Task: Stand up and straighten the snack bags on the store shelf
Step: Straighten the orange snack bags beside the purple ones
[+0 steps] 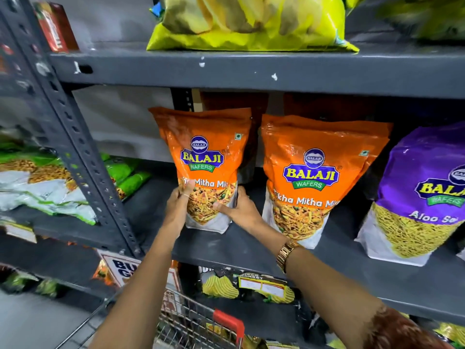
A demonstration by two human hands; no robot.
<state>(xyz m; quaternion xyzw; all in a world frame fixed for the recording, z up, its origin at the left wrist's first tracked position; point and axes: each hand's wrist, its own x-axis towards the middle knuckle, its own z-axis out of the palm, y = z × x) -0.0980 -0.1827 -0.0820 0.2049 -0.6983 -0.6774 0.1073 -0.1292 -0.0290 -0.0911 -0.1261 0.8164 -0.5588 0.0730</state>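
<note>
An orange Balaji snack bag (206, 157) stands upright on the grey middle shelf (251, 250). My left hand (177, 207) grips its lower left side, thumb over the front. My right hand (241, 210) grips its lower right side, thumb across the front. A second orange bag (312, 172) stands upright just to the right, apart from the first. A purple Aloo Sev bag (422, 192) stands further right, cut off by the frame edge.
A yellow-green bag (251, 23) lies on the shelf above. Green and white bags (42, 187) lie flat in the left bay behind a slotted grey upright (83, 152). A wire cart with a red handle (226, 321) is below, in front of the lower shelf.
</note>
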